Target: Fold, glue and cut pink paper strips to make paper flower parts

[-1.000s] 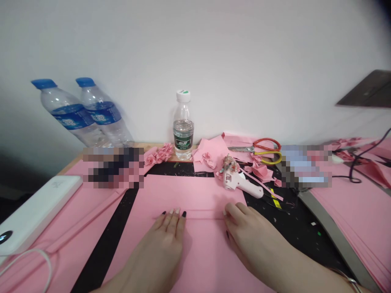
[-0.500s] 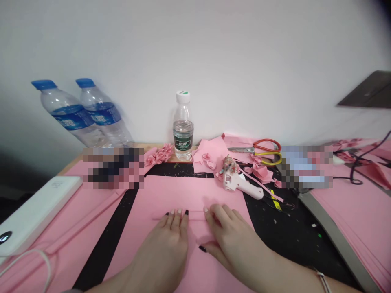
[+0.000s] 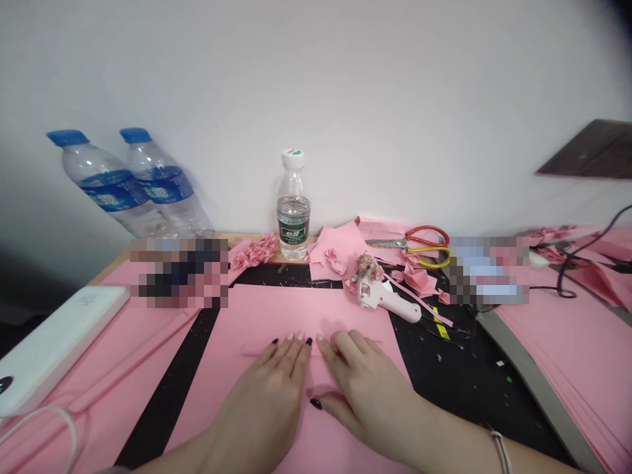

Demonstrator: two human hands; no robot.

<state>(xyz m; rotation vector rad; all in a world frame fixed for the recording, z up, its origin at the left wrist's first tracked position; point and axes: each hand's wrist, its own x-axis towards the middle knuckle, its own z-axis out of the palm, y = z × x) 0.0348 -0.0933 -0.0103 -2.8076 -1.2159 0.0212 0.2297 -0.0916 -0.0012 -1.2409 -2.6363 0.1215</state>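
On the pink sheet (image 3: 276, 309), left hand (image 3: 261, 401) and right hand (image 3: 363, 388) rest, fingers (image 3: 345, 349) open; black mat (image 3: 459, 375) beside it.

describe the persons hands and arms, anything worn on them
Both arms are bare, with no sleeves or gloves. The left hand and right hand have nails painted in a mix of black and pale polish. A thin pale bracelet circles the right wrist.

three water bottles (image 3: 293, 224), two hands (image 3: 261, 388)
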